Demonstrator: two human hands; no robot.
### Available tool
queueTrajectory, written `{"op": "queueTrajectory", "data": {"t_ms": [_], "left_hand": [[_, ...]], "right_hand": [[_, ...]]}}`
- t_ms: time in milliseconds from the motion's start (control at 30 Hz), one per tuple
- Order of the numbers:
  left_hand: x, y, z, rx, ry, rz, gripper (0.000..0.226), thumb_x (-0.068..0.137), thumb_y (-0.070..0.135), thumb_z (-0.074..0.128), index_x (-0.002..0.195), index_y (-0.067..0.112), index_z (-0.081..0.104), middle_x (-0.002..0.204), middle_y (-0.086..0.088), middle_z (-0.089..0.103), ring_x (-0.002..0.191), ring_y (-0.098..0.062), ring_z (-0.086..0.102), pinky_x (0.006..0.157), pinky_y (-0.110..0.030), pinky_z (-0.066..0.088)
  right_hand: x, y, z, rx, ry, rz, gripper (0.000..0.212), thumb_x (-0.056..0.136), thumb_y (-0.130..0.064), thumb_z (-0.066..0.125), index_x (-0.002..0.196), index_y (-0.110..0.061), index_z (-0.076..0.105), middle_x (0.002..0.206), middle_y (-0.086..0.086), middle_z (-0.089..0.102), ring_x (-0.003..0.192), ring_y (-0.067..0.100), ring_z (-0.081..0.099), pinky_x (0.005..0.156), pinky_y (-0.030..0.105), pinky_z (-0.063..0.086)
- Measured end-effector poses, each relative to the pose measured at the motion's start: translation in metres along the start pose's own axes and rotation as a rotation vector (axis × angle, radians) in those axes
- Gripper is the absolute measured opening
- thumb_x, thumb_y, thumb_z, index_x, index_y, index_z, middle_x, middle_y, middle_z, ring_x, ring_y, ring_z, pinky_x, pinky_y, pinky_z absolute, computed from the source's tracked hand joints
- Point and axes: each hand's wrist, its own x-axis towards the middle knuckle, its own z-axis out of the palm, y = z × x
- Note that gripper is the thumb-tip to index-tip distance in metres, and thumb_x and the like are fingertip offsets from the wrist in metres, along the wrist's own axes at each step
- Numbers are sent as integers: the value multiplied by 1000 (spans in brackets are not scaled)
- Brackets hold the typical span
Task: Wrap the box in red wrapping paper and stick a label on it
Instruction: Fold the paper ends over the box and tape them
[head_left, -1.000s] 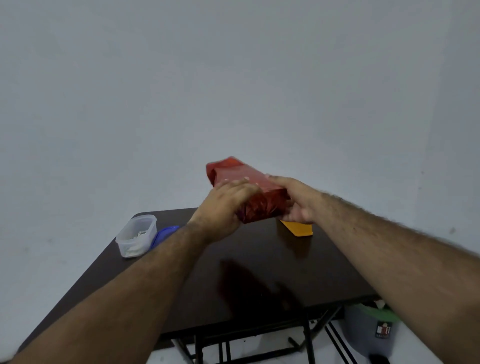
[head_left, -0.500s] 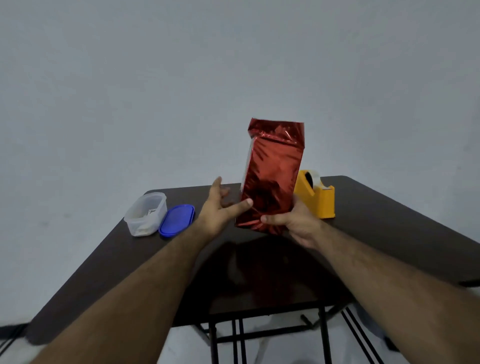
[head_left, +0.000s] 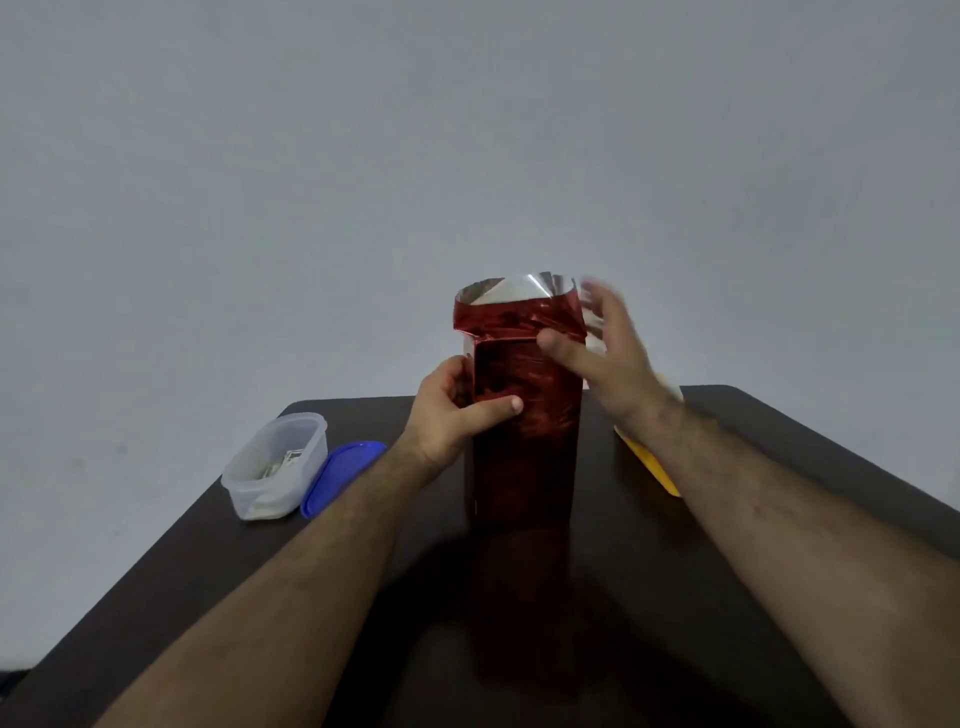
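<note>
I saw the red-wrapped box (head_left: 524, 431) standing upright mid-table (head_left: 779, 519) — my left hand (head_left: 447, 415) gripped its side, my right hand (head_left: 613, 358) blurred, fingers spread, thumb touching the paper's open top.

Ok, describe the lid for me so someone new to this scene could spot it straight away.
On the dark table, look toward its far left corner, left of the upright red-wrapped box. A clear plastic tub sits there, and the lid lies flat right beside it on the box side. It is the only blue thing on the table.
</note>
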Motion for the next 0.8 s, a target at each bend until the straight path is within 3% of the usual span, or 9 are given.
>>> {"op": "queueTrajectory", "data": {"t_ms": [67, 133, 200, 300, 400, 533, 700, 800], "left_hand": [[3, -10, 0, 20, 67, 24, 72, 67, 27, 96, 128, 8, 64, 121, -12, 78, 114, -31, 75, 98, -49, 62], [5, -11, 1, 27, 98, 26, 70, 65, 31, 97, 124, 13, 65, 118, -9, 79, 111, -29, 76, 99, -52, 61], [9, -14, 1, 46, 124, 36, 67, 66, 31, 97, 123, 15, 66, 116, -7, 80, 109, -27, 77, 99, -55, 61], [8, -11, 5, 108, 159, 42, 67, 65, 39, 96, 122, 22, 66, 115, 1, 80, 107, -19, 77, 97, -51, 62], [7, -14, 7, 156, 171, 42, 74, 64, 48, 94, 128, 27, 64, 119, 7, 77, 110, -14, 75, 98, -48, 62], [7, -16, 3, 152, 161, 20, 60, 74, 33, 96, 124, 28, 64, 117, 11, 77, 107, -11, 76, 93, -40, 63], [9, -15, -1, 139, 137, 30, 55, 74, 23, 97, 120, 23, 66, 114, 5, 79, 104, -15, 78, 91, -44, 65], [9, -16, -3, 126, 128, 42, 63, 70, 32, 98, 123, 23, 66, 118, 0, 78, 110, -22, 77, 96, -51, 63]], "right_hand": [[23, -38, 8, -237, 19, -180, 91, 57, -79, 83, 135, -36, 64, 140, -13, 56, 131, 0, 52, 107, 21, 44], [33, -79, 25, -470, -125, -213, 67, 54, -83, 81, 104, -40, 78, 116, -20, 66, 114, -2, 60, 101, 27, 51], [36, -106, 47, -726, -286, -135, 57, 55, -83, 82, 87, -35, 80, 99, -20, 71, 99, 3, 66, 92, 34, 54], [35, -111, 73, -1007, -245, -103, 34, 73, -57, 82, 88, -28, 76, 86, -14, 72, 85, 13, 67, 89, 39, 50], [36, -103, 91, -1054, -157, -113, 4, 80, -26, 68, 83, -24, 69, 75, -8, 67, 74, 18, 64, 85, 40, 47], [47, -98, 88, -918, -77, -96, 5, 80, -27, 72, 81, -23, 73, 75, -8, 69, 73, 18, 67, 78, 36, 58], [55, -91, 63, -717, 70, -221, 31, 81, -52, 84, 70, -25, 71, 70, -13, 67, 72, 11, 68, 75, 34, 59], [58, -92, 47, -678, -57, -175, 44, 76, -70, 78, 73, -26, 74, 74, -14, 70, 76, 8, 69, 74, 33, 57]]}}
